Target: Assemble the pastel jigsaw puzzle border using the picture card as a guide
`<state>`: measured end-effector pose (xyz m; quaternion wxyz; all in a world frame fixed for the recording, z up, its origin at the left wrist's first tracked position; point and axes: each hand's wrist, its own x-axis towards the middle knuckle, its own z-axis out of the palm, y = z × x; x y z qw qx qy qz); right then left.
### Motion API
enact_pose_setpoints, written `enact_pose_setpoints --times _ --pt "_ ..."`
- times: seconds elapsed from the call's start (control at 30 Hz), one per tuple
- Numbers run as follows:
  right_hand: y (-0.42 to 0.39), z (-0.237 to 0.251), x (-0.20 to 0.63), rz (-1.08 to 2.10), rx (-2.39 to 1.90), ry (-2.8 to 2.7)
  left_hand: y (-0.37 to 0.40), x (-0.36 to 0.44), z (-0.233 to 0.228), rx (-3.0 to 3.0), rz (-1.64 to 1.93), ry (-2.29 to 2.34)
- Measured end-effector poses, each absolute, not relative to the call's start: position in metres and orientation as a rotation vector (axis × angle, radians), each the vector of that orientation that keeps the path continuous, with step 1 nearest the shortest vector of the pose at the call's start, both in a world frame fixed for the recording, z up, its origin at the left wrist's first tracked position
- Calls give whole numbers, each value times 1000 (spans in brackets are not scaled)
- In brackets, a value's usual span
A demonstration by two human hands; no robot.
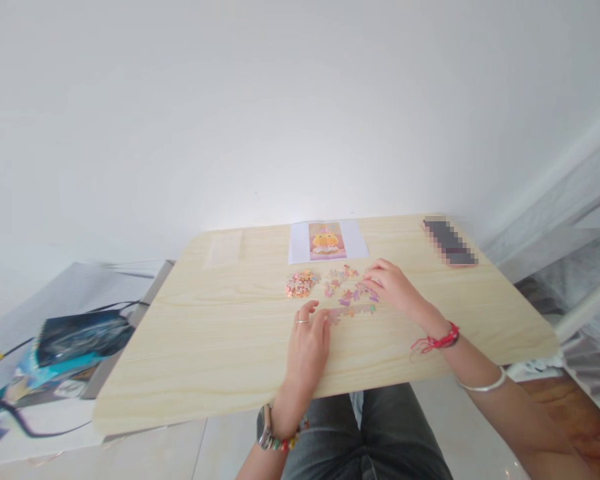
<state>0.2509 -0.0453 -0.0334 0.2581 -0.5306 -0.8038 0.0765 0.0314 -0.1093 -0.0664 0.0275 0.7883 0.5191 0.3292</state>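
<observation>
Scattered jigsaw puzzle pieces in pink, purple and orange lie on the table. My right hand is over their right side, its fingertips pinched on a puzzle piece mostly hidden by the fingers. In front of these pieces runs a flat strip of joined puzzle pieces, pink with a green bit at its right. The strip's left end is beside the fingertips of my left hand, which rests with bent fingers apart. A dense pile of puzzle pieces sits just beyond my left hand.
Behind the pieces lies a white sheet with a printed picture of a yellow-orange figure. A phone is at the table's far right. A pale translucent sheet lies at the back left. Bags sit left of the table; a wall stands behind.
</observation>
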Motion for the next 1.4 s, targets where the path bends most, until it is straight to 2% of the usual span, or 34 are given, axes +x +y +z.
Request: enact_pose_setpoints --times 0.2,0.53,0.7,0.9,1.07,1.2,1.4 --pt "-20 -28 230 257 -1386 -2392 -109 31 -67 2409 1032 1594" --pt "-4 -17 215 3 -1396 -2761 -109 30 -68 2396 1000 1567" --pt "-40 -10 228 42 -1201 -2730 -109 29 -69 2387 1034 1542" --pt "-100 -25 235 35 -954 -2900 -109 29 -71 2408 1013 1506" --pt "-122 -33 233 67 -1153 -2671 -109 28 -72 2410 999 1514" --pt "-132 -43 223 -37 -1436 -2480 -110 28 -72 2416 985 1521" --pt "-133 -49 223 -59 -1425 -2537 -110 27 -72 2470 949 1539"
